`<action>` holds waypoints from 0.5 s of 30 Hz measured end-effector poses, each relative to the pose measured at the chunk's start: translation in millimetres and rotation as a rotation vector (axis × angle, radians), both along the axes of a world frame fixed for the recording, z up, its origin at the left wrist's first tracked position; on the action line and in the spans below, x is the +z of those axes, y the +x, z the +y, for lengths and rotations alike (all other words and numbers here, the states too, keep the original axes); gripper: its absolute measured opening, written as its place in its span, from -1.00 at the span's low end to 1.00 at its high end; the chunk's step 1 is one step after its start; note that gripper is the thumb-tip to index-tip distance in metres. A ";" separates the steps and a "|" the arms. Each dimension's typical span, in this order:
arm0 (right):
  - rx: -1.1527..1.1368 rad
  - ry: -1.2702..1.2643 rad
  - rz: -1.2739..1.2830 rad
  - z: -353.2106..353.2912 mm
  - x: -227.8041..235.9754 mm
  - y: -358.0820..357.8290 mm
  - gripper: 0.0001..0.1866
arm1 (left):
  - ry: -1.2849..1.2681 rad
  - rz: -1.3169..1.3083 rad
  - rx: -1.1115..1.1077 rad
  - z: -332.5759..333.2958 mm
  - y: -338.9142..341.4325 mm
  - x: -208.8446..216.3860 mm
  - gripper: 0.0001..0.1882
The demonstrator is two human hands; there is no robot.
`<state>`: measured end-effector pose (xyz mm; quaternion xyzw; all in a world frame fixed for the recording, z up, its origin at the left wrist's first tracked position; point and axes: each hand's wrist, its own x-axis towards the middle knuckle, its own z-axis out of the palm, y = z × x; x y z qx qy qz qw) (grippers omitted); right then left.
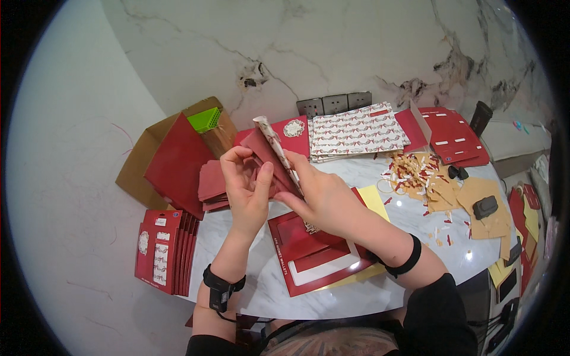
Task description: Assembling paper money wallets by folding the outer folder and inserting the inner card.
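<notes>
In front of my chest I hold a tilted paper wallet [274,141], white with a red-and-grey pattern outside and red inside. My right hand [323,199] grips its lower edge between thumb and fingers. On its red inner side, my left hand [246,190] has its fingers curled around red paper, with the thumb raised; how firmly it pinches is partly hidden. Below my hands a red card pack [291,274] with a cut-out window lies on the table, on top of yellow paper [373,202]. Just left of my left hand is a stack of red envelopes [212,183].
Several red packs [159,249] stand at the table's left edge, beside a cardboard box [135,169]. Patterned sheets [356,132] are stacked at the back. Paper scraps [415,172] and a black object [485,206] lie right. Sockets [334,104] line the wall.
</notes>
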<state>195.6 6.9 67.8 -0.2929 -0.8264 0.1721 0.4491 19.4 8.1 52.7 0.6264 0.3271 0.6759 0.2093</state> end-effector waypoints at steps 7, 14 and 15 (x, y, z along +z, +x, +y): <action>-0.110 -0.040 0.058 36.2 -8.1 17.7 -0.62 | 0.072 -0.100 -0.157 4.1 6.1 4.2 -0.46; -0.020 -0.174 0.156 79.3 -44.2 26.6 -0.61 | -0.289 -0.025 -0.306 21.9 6.3 -18.5 -0.32; 0.012 -0.228 0.133 90.5 -59.6 26.8 -0.60 | -0.402 -0.009 -0.332 27.5 7.2 -32.7 -0.36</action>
